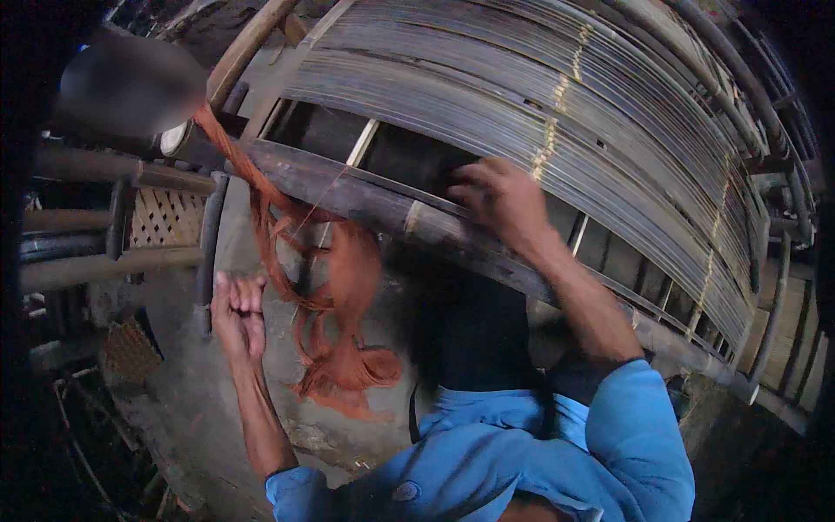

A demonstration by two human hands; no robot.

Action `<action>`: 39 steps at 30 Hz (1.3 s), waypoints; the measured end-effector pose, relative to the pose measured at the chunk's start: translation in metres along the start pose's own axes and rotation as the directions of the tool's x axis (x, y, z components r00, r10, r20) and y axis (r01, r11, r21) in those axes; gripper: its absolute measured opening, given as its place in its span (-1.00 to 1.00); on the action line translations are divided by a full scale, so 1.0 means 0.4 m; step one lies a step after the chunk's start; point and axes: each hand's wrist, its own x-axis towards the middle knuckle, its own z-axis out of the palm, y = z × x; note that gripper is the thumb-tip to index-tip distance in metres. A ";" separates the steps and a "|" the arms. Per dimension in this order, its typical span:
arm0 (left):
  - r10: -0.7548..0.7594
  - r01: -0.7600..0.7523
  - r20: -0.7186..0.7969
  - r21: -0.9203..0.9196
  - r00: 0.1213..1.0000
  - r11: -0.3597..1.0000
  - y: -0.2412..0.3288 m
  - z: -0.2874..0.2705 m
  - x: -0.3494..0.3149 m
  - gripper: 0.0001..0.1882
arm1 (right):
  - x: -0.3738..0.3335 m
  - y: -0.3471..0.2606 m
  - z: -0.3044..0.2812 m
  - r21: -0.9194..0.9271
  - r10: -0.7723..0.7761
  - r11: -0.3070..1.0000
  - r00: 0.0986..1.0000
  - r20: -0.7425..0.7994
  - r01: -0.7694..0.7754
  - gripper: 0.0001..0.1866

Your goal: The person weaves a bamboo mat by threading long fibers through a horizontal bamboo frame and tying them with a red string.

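Note:
My left hand [239, 315] is raised at the left with its fingers curled in; what it holds, if anything, cannot be made out. A fine orange thread [330, 187] slants down from the frame's edge toward that side. My right hand [503, 202] is over the thick bamboo pole [348, 193] along the near side of a slatted frame, its fingertips smeared by motion. Between the hands, a bundle of rust-orange yarn [352, 270] hangs in loose loops down to the floor, and a twisted length runs up to the far left.
Thin slats [435, 78] bound with yellowish ties [548, 139] cover the frame. Narrow crosspieces [362, 142] span the gap behind its pole. At the left are bamboo rails with a woven lattice panel [168, 217] and a brown woven piece [130, 350]. A blurred shape [130, 85] is at upper left.

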 end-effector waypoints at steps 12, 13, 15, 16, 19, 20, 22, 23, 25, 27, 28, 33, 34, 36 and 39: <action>0.086 -0.014 0.023 0.994 0.996 -0.113 -0.005 -0.202 0.049 -0.50 | -0.118 0.099 -0.231 -0.456 0.015 0.887 0.983 0.185 0.072 -0.66; 0.190 -0.099 0.121 0.988 0.974 -0.123 -0.027 -0.180 0.076 -0.49 | -0.125 0.087 -0.231 -0.372 0.116 0.928 0.972 0.205 -0.033 -0.66; 0.267 -0.286 0.258 0.956 0.928 0.070 -0.039 -0.012 0.142 -0.48 | -0.133 0.105 -0.250 -0.319 0.133 0.946 0.965 0.224 -0.056 -0.63; 0.285 -0.380 0.344 0.922 0.895 0.079 -0.045 0.047 0.185 -0.47 | -0.129 0.112 -0.254 -0.242 0.130 0.968 0.962 0.241 -0.070 -0.60; 0.354 -0.664 0.627 0.747 0.693 -0.022 -0.098 0.176 0.369 -0.43 | -0.119 0.170 -0.261 -0.172 0.035 0.985 0.972 0.233 0.006 -0.65; 0.405 -0.706 0.682 0.699 0.610 -0.112 -0.124 0.210 0.427 -0.42 | -0.109 0.156 -0.266 -0.169 0.025 0.985 0.973 0.231 0.015 -0.65; 0.445 -0.725 0.731 0.651 0.518 -0.225 -0.148 0.222 0.518 -0.41 | -0.117 0.098 -0.273 -0.009 0.217 0.972 0.888 0.405 -0.234 -0.66; 0.400 -0.729 0.743 0.647 0.537 -0.224 -0.158 0.234 0.554 -0.44 | -0.127 0.100 -0.261 -0.028 0.112 0.994 0.930 0.351 -0.109 -0.66; 0.231 -0.666 0.665 0.741 0.710 -0.087 -0.161 0.282 0.576 -0.50 | -0.135 0.073 -0.268 -0.044 0.074 0.997 0.948 0.308 -0.064 -0.65; 0.268 -0.670 0.673 0.733 0.690 -0.117 -0.169 0.281 0.576 -0.53 | -0.134 0.060 -0.279 -0.028 0.128 0.992 0.926 0.356 -0.126 -0.62; 0.303 -0.662 0.673 0.733 0.675 -0.156 -0.169 0.267 0.575 -0.53 | -0.139 0.062 -0.283 -0.023 0.131 0.991 0.922 0.364 -0.131 -0.62; 0.351 -0.474 0.474 0.876 0.808 -0.092 -0.170 0.254 0.546 -0.48 | -0.134 -0.014 -0.312 -0.042 0.209 0.976 0.861 0.463 -0.215 -0.63; 0.354 -0.475 0.474 0.875 0.806 -0.091 -0.166 0.252 0.551 -0.48 | -0.137 0.004 -0.302 -0.043 0.208 0.976 0.862 0.462 -0.212 -0.63; 0.450 -0.446 0.423 0.893 0.786 -0.060 -0.186 0.230 0.567 -0.47 | -0.168 0.057 -0.256 0.052 -0.033 0.999 0.898 0.439 0.012 -0.64; 0.418 -0.443 0.401 0.896 0.815 0.005 -0.180 0.256 0.552 -0.45 | -0.152 0.014 -0.234 -0.006 0.158 0.985 0.881 0.446 -0.173 -0.68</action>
